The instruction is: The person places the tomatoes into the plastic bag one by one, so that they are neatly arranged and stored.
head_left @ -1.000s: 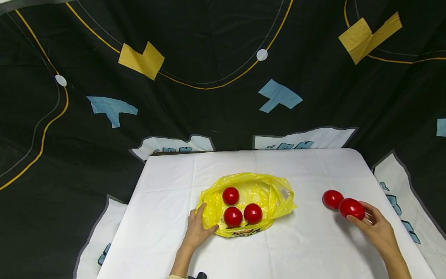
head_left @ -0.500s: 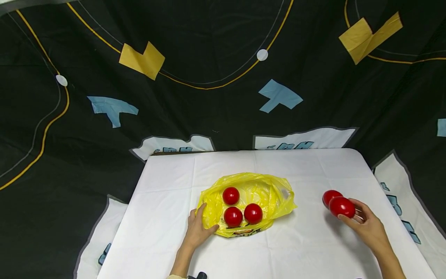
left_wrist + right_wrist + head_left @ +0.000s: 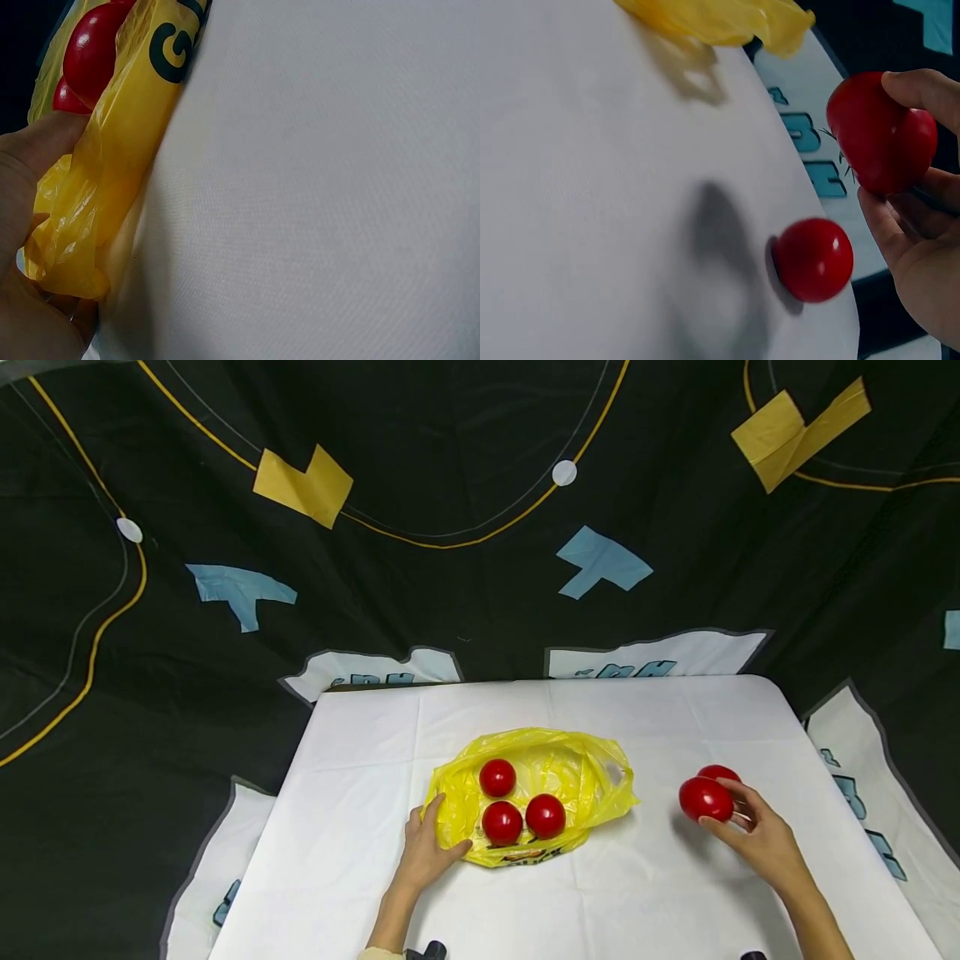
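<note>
My left hand [image 3: 427, 853] holds the left rim of a yellow plastic bag [image 3: 592, 777], its thumb on the near edge. The bag lies mouth up on the table with three shiny red tomatoes inside, such as the back one [image 3: 497, 778]. To the right, my right hand [image 3: 767, 837] grips another red tomato [image 3: 705, 798] between thumb and fingers, raised off the table. Thin, spiky sepals show at that tomato's edge in the right wrist view. A further tomato [image 3: 812, 260] sits on the cloth below it, partly hidden behind the held one in the head view.
White cloth [image 3: 570, 910] covers the table. Beyond its back edge hangs a black curtain [image 3: 465, 610] with yellow and blue patches. A small black object [image 3: 435, 950] shows by the left wrist, and another dark piece [image 3: 753, 955] at the bottom right.
My right hand has carried its tomato leftward and slightly away from me, towards the bag. The left hand keeps its hold on the bag. The tomatoes in the bag stay put.
</note>
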`<state>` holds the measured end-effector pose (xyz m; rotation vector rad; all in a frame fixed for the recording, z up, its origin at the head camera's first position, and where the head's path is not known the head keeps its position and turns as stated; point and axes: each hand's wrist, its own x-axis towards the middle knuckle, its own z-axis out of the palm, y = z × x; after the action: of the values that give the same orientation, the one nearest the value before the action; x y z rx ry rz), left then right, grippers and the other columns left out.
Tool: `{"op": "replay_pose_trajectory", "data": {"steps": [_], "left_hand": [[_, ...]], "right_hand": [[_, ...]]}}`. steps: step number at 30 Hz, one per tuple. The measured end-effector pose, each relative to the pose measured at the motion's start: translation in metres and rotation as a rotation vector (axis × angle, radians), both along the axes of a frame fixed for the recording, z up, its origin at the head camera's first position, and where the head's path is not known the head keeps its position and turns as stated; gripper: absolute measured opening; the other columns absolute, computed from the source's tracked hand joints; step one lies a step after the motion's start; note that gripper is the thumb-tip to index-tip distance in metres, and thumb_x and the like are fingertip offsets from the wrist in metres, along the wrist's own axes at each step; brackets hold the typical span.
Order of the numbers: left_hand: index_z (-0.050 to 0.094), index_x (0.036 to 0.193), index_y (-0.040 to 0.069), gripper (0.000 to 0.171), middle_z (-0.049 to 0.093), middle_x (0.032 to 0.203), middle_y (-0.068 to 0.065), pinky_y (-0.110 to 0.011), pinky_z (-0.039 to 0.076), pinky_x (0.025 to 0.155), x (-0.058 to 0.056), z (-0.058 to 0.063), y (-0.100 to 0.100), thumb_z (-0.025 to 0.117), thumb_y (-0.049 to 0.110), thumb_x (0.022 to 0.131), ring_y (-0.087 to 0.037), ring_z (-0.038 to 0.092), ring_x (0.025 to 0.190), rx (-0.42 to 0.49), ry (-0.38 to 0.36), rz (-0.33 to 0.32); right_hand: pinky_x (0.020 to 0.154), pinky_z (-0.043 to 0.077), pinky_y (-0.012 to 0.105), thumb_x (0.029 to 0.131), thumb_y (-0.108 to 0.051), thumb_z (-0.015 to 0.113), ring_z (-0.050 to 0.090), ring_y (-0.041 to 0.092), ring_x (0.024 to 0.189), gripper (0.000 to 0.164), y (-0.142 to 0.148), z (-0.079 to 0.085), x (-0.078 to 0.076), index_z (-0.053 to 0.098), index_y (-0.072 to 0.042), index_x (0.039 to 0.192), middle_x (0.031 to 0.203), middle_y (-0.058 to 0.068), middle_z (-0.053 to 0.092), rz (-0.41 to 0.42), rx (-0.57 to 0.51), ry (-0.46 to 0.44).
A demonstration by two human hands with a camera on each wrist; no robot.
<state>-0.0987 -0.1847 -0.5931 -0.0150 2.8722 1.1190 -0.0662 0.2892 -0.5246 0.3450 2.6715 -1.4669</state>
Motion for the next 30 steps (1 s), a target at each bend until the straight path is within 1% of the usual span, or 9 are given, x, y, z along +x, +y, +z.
{"op": "replay_pose_trajectory", "data": {"steps": [2, 5, 6, 8, 12, 14, 18, 23, 30], "left_hand": [[0.035, 0.144, 0.009, 0.091, 0.036, 0.125, -0.017, -0.048, 0.041, 0.092, 0.000, 0.000, 0.000, 0.082, 0.034, 0.070, -0.031, 0.039, 0.112, -0.003, -0.001, 0.000], [0.035, 0.144, 0.009, 0.091, 0.036, 0.124, -0.016, -0.048, 0.040, 0.091, 0.000, 0.000, 0.000, 0.082, 0.034, 0.070, -0.030, 0.039, 0.111, -0.001, -0.001, 0.000], [0.035, 0.144, 0.009, 0.091, 0.036, 0.124, -0.016, -0.048, 0.040, 0.091, 0.000, 0.000, 0.000, 0.082, 0.033, 0.070, -0.030, 0.039, 0.111, 0.000, 0.000, -0.001], [0.035, 0.144, 0.009, 0.091, 0.036, 0.123, -0.016, -0.048, 0.040, 0.091, 0.000, 0.000, 0.000, 0.082, 0.033, 0.070, -0.030, 0.039, 0.111, 0.000, 0.000, -0.001], [0.035, 0.144, 0.009, 0.091, 0.036, 0.124, -0.017, -0.048, 0.041, 0.090, 0.000, 0.001, 0.000, 0.081, 0.034, 0.070, -0.030, 0.038, 0.110, -0.004, -0.003, -0.002], [0.034, 0.144, 0.010, 0.091, 0.036, 0.124, -0.017, -0.048, 0.041, 0.090, 0.000, 0.001, 0.000, 0.081, 0.034, 0.070, -0.030, 0.038, 0.111, -0.004, -0.006, -0.001], [0.034, 0.144, 0.010, 0.091, 0.036, 0.125, -0.017, -0.048, 0.041, 0.090, 0.000, 0.000, 0.000, 0.081, 0.034, 0.070, -0.030, 0.038, 0.111, 0.001, -0.012, 0.002], [0.035, 0.144, 0.010, 0.091, 0.036, 0.125, -0.016, -0.048, 0.041, 0.090, 0.000, -0.001, 0.000, 0.082, 0.033, 0.070, -0.030, 0.038, 0.111, 0.010, -0.003, -0.001], [0.035, 0.144, 0.010, 0.090, 0.036, 0.124, -0.016, -0.047, 0.041, 0.090, 0.000, -0.001, 0.000, 0.082, 0.034, 0.070, -0.030, 0.038, 0.110, 0.008, 0.001, -0.004]], "right_hand": [[0.076, 0.053, 0.030, 0.080, -0.042, 0.074, 0.045, 0.046, 0.115, 0.080, -0.005, -0.001, -0.002, 0.037, -0.007, 0.142, 0.135, 0.027, 0.041, 0.017, 0.005, 0.021], [0.077, 0.052, 0.025, 0.079, -0.039, 0.075, 0.048, 0.043, 0.114, 0.075, -0.012, -0.002, -0.005, 0.042, -0.009, 0.139, 0.133, 0.025, 0.045, 0.042, 0.017, 0.065], [0.078, 0.051, 0.025, 0.079, -0.038, 0.076, 0.049, 0.043, 0.113, 0.073, -0.014, -0.003, -0.006, 0.043, -0.009, 0.139, 0.132, 0.024, 0.046, 0.051, 0.018, 0.080], [0.080, 0.052, 0.030, 0.080, -0.037, 0.076, 0.050, 0.042, 0.113, 0.072, -0.018, -0.003, -0.008, 0.044, -0.009, 0.138, 0.132, 0.023, 0.046, 0.070, 0.024, 0.097], [0.084, 0.050, 0.045, 0.080, -0.036, 0.076, 0.051, 0.044, 0.112, 0.072, -0.026, -0.002, -0.012, 0.044, -0.009, 0.138, 0.132, 0.023, 0.046, 0.095, 0.019, 0.110], [0.084, 0.049, 0.048, 0.080, -0.036, 0.076, 0.051, 0.045, 0.112, 0.072, -0.031, -0.001, -0.013, 0.043, -0.009, 0.138, 0.132, 0.023, 0.045, 0.106, 0.010, 0.104], [0.082, 0.050, 0.048, 0.079, -0.035, 0.077, 0.051, 0.046, 0.113, 0.073, -0.039, 0.000, -0.016, 0.043, -0.010, 0.138, 0.132, 0.024, 0.046, 0.125, -0.012, 0.096], [0.080, 0.051, 0.045, 0.078, -0.033, 0.078, 0.053, 0.044, 0.111, 0.072, -0.047, 0.000, -0.019, 0.045, -0.010, 0.137, 0.130, 0.022, 0.049, 0.143, -0.014, 0.116], [0.083, 0.050, 0.046, 0.077, -0.031, 0.079, 0.056, 0.041, 0.110, 0.070, -0.059, 0.003, -0.022, 0.047, -0.010, 0.135, 0.128, 0.020, 0.052, 0.177, -0.051, 0.155]]}}
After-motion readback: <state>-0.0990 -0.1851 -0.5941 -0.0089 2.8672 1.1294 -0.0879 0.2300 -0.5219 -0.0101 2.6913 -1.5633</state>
